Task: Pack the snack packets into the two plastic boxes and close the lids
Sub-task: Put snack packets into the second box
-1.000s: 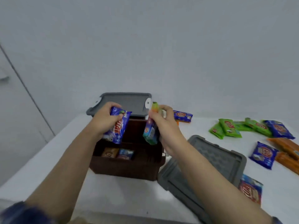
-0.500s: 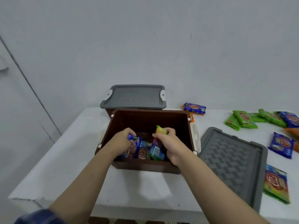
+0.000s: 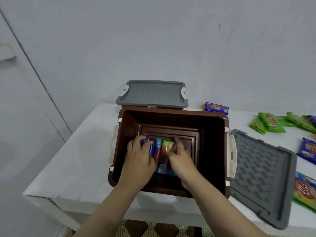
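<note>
On the white table (image 3: 82, 151), the open brown box (image 3: 172, 115) holds a row of snack packets (image 3: 161, 154) between both hands: left hand (image 3: 138, 156) grips a blue one, right hand (image 3: 181, 159) curls against the green-edged one. Its grey lid (image 3: 259, 175) lies right; a lidded box (image 3: 152, 94) stands behind, with loose packets (image 3: 266, 122) far right.

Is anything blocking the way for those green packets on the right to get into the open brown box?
Nothing visible does. The brown box is open on top; its grey lid lies flat on the table beside it, below the green packets. Only both hands, left hand and right hand, are inside, on packets.
</note>
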{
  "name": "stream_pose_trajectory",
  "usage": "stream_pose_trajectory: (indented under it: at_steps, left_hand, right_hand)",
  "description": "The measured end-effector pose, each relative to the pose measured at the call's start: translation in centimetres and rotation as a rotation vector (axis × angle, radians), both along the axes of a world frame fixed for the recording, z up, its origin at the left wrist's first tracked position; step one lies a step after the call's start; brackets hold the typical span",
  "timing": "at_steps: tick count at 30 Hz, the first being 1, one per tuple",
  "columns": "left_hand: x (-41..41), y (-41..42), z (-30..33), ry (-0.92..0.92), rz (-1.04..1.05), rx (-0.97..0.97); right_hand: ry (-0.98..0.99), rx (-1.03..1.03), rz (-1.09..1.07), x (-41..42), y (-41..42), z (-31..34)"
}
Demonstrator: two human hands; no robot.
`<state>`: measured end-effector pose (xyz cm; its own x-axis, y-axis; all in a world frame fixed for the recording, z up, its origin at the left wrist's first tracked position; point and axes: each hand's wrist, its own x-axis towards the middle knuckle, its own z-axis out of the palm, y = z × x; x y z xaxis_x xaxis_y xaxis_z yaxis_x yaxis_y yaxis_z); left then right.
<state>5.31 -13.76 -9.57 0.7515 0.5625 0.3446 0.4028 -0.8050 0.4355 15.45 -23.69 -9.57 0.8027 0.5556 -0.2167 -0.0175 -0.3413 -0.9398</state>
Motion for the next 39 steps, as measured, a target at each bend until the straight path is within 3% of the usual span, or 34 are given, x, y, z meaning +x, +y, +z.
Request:
stream_pose_trajectory:
  at_steps: [3,7,13,18,22,25,29,32,34,37,39]
  left_hand:
    - [0.0,-0.1,-0.5,0.052,0.0,-0.046]
    - [0.1,0.1,-0.5,0.076,0.01,-0.054]
    - [0.6,0.4,-0.6,0.178,-0.007,-0.092]
    - [1.6,0.7,-0.4,0.301,-0.02,-0.194]
    - [3.1,1.3,0.1,0.394,0.004,-0.249]
    - [4.0,2.3,0.8,0.441,-0.02,-0.306]
    - [4.4,3.1,2.7,0.26,-0.005,-0.249]
    - [4.2,1.9,3.6,0.229,0.008,-0.149]
    - [4.0,0.2,3.5,0.214,0.02,-0.093]
    - [4.9,-3.2,3.3,-0.037,-0.058,0.0]
    - [6.4,-6.0,3.6,-0.188,-0.174,-0.037]
  right_hand:
    - [0.078,0.118,0.089,-0.8,0.2,0.5]
    - [0.119,0.093,0.153,-1.2,0.4,0.8]
    - [-0.179,-0.209,0.231,0.4,-0.2,0.7]
    - [-0.083,-0.08,0.282,1.7,0.3,1.4]
    - [0.016,-0.12,0.307,3.3,0.8,2.0]
    - [-0.239,-0.32,0.32,3.9,0.6,2.9]
    - [-0.525,-0.497,0.216,4.7,-1.2,3.9]
    - [-0.691,-0.503,0.161,4.9,-2.9,4.6]
    - [-0.758,-0.398,0.096,4.7,-4.0,4.7]
    - [-0.838,-0.132,-0.053,4.4,-6.4,4.7]
    - [-0.854,0.041,-0.142,4.6,-8.3,4.7]
